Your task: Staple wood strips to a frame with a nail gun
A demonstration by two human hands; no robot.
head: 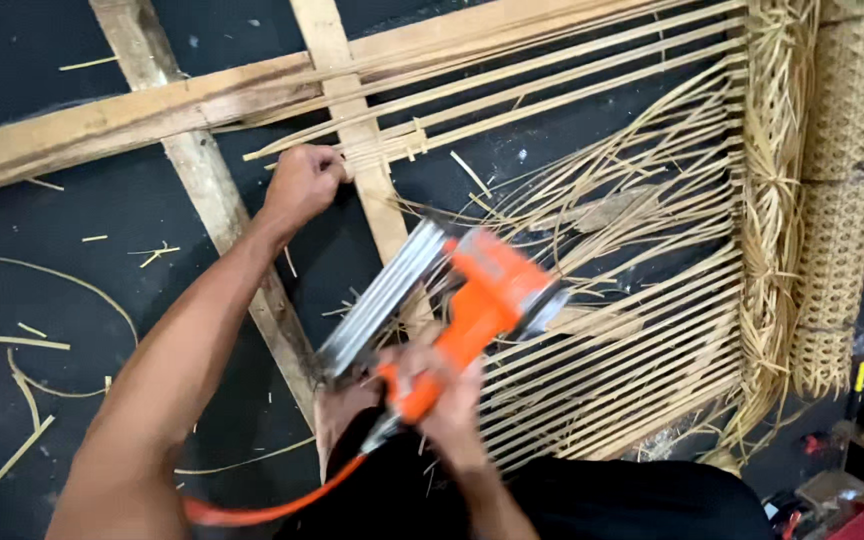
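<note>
**A:** Head view, entry one. Where were the hands?

**B:** The left hand (302, 183) was closed on the ends of several rattan strips (552, 85), pinching them flat against an upright wooden slat (357, 130) of the frame (102, 125). That grip likely kept the strips bunched where they crossed the slat. The right hand (447, 400) was wrapped tight around the handle of an orange staple gun (472, 300), near the bottom of the picture, close to the body.

**A:** Gun orientation?

**B:** Tilted, its silver magazine (377, 300) running down to the left, the nose toward the frame but blurred; I could not tell whether it touched the wood. An orange air hose (272, 505) trailed from the handle base to the lower left, probably left slack so the tool could swing.

**A:** Rest of the work?

**B:** More strips fanned loose across the frame's middle, with tidy parallel rows below. A bundle of loose ends (777, 200) ran along the right edge, beside a roll of woven cane webbing (847, 190). Offcuts (22, 390) lay scattered on the dark floor (32, 250).

**A:** Containers?

**B:** None visible in this view; nothing to log.
</note>
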